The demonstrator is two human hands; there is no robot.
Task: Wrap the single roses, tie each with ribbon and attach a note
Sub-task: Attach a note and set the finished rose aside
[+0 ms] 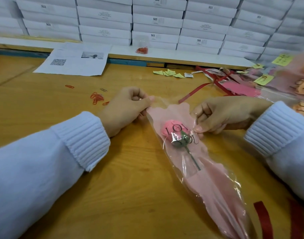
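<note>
so a single pink rose (175, 129) lies diagonally on the wooden table (113, 169), inside a clear sleeve (196, 169) lined with pink paper and printed with dark letters. the left hand (125, 107) has its fingers curled, pinching the sleeve's upper left edge. the right hand (222, 116) pinches the right edge beside the bloom. a dark red ribbon (263, 219) lies near the sleeve's narrow end. orange paper clips (96, 98) sit left of the hands, and yellow notes (168, 73), probably handwritten, lie farther back.
</note>
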